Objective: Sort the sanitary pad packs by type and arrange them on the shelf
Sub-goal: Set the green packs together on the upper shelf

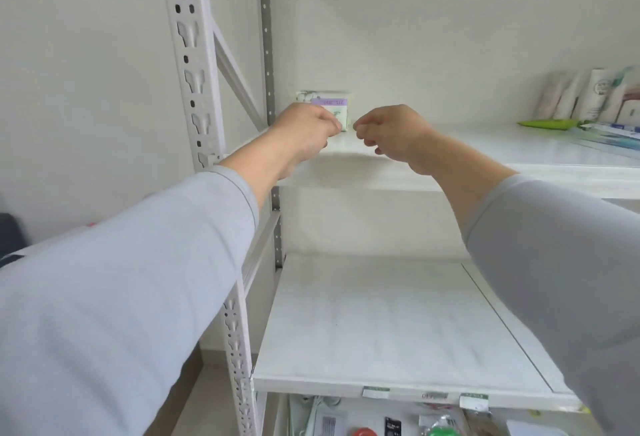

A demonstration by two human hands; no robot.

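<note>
Item one: a small white sanitary pad pack with a purple label strip [329, 104], standing upright at the back left corner of the upper white shelf board [450, 172], against the wall.

Item two: my left hand [304, 130], grey sleeve, reaching to the pack's lower left; its fingers are curled with the tips at the pack's front. I cannot tell whether they pinch it or only touch it.

Item three: my right hand [391, 134], just beside the pack's lower right corner, fingers loosely curled and holding nothing that I can see.

Item four: a row of pale upright packs [588, 96] at the right end of the same shelf, well apart, with a green flat packet [547, 123] lying before them.

Item five: the lower white shelf board [381, 324].
</note>
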